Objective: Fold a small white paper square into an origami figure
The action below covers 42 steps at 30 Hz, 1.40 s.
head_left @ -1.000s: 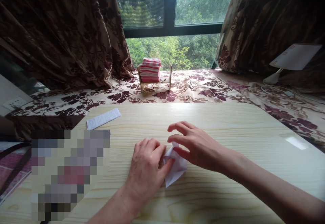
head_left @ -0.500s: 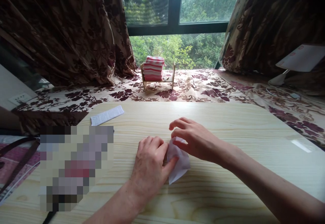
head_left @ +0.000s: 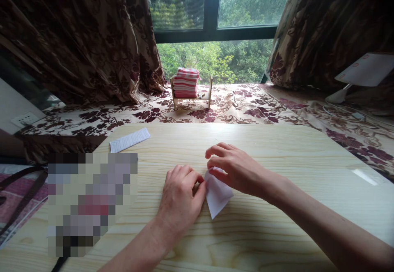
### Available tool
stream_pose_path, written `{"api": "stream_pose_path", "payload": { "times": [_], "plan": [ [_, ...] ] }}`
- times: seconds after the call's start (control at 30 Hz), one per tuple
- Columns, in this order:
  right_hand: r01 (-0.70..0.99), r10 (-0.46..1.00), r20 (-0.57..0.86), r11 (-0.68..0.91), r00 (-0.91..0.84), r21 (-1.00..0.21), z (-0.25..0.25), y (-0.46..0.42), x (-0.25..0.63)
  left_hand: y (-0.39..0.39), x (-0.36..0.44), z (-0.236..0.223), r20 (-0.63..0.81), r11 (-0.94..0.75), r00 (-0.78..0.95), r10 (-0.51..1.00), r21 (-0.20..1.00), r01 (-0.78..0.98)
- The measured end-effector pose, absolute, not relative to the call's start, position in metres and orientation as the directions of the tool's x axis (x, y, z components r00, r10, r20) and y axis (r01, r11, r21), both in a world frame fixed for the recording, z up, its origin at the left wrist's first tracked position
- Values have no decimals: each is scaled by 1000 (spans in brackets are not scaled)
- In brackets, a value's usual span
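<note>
Left hand (head_left: 183, 196) rests on the pale wooden tabletop (head_left: 277, 231) with its fingers curled and its thumb drawn in toward the index finger, at the left edge of a small piece of white folded paper (head_left: 219, 198). That thumb has just come back off the paper, where it lay across the face half a second ago. More of the surface now shows, and the left hand probably presses on it less; whether the fingertips still pinch the edge, I cannot tell.

Across the scene from the left, a pixelated patch (head_left: 92, 206) hides whatever lies on the near left of the table. Just beyond it, toward the far left edge, lies a narrow pale strip (head_left: 130, 140) with fine markings. Farther off, by the window, a stack of red and white cloths (head_left: 186, 84) sits in a small rack (head_left: 210, 92) on the flowered cover.

The paper lies near the middle of the table, between the two hands, one pointed corner toward the near side. Right hand (head_left: 235, 167) reaches over its far end, fingers bent and apart, the thumb low over the paper, much as before; a firm grip cannot be made out. At the far right, a white lamp (head_left: 365, 70) leans over the flowered cover.
</note>
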State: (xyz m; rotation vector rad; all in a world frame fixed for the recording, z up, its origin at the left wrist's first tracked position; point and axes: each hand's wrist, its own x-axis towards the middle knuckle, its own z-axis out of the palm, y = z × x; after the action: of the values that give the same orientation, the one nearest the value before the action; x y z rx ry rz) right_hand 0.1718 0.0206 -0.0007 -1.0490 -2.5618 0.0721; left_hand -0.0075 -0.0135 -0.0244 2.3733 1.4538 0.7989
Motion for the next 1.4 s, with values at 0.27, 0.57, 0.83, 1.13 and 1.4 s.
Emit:
{"api": "stream_pose_path", "payload": {
  "times": [0.27, 0.57, 0.83, 1.13, 1.4],
  "plan": [
    [682, 701, 279, 710, -657, -177, 0, 20, 167, -5, -2, -23, 281, -454, 358, 890, 485, 747],
    [916, 928, 275, 320, -252, -241, 4, -5, 186, -8, -4, -24, 311, -445, 327, 892, 480, 756],
    [893, 981, 170, 159, -95, -420, -20, -30, 170, -9, -2, -25, 339, -447, 310, 888, 483, 753],
    [790, 957, 260, 260, -132, -555, -29, -25, 167, -6, 1, -21, 294, -404, 290, 911, 494, 769],
    [737, 963, 240, 250, -122, -628, -25, -23, 164, -8, 0, -18, 271, -408, 305, 913, 603, 686]
  ]
}}
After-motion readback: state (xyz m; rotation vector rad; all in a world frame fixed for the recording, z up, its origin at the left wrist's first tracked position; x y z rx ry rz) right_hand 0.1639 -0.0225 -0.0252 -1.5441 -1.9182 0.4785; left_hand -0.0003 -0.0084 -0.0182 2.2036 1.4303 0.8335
